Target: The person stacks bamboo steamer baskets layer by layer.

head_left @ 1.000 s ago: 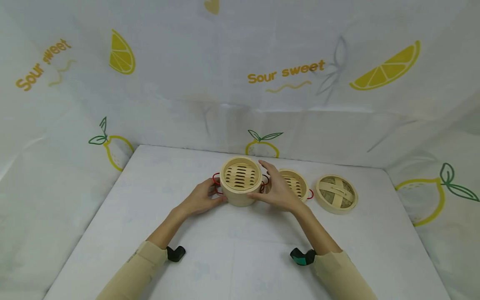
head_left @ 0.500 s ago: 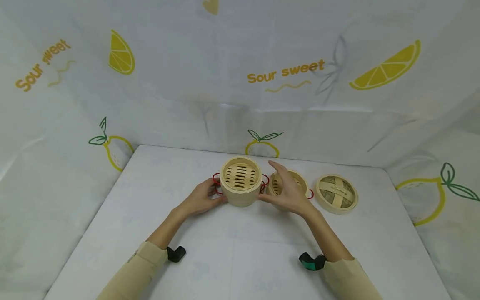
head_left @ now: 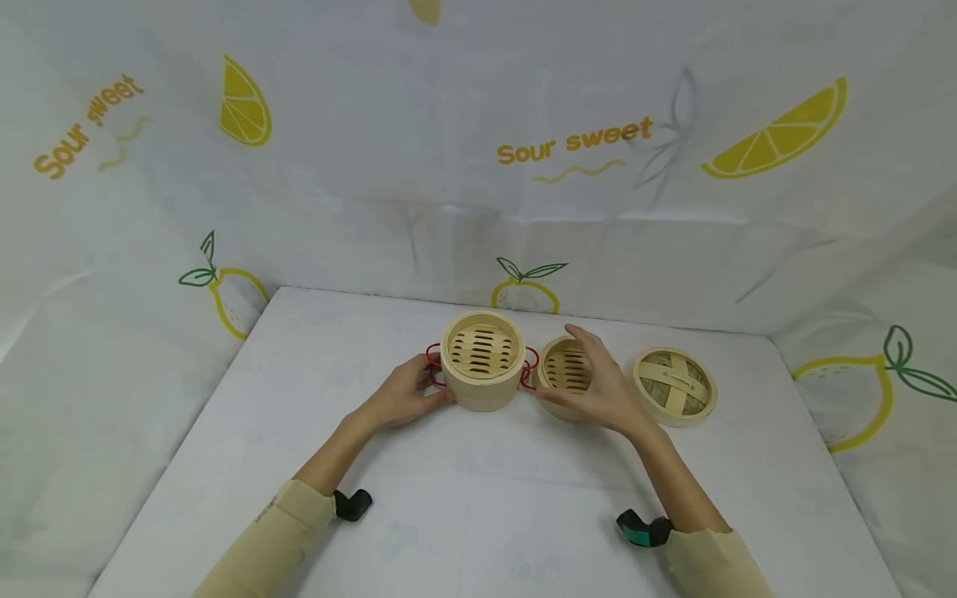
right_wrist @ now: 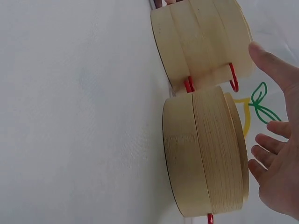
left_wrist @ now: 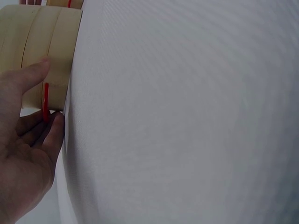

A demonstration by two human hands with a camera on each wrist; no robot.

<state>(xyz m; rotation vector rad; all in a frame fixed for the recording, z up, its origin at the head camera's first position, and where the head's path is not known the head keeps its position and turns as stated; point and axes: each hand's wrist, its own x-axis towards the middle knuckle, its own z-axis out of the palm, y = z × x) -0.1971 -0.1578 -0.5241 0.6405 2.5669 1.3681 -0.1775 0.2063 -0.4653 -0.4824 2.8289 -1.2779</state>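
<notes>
On white surface (head_left: pixel 478 498): left hand (head_left: pixel 399 397) gripping tall steamer stack (head_left: pixel 481 361) by red handle (head_left: pixel 432 365). Right hand (head_left: pixel 598 386), fingers spread, empty, over low steamer basket (head_left: pixel 564 370).

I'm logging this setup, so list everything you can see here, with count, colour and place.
tall bamboo steamer stack: one, pale tan with red wire handles, table centre
single steamer tier: one, pale tan with a red handle, right beside the stack
woven lid: one, tan, right of the tier
table: one, white
backdrop cloth: white with yellow lemons and "Sour sweet"
left hand: holds the stack's left side
right hand: open, over the single tier
sleeves: two, beige
</notes>
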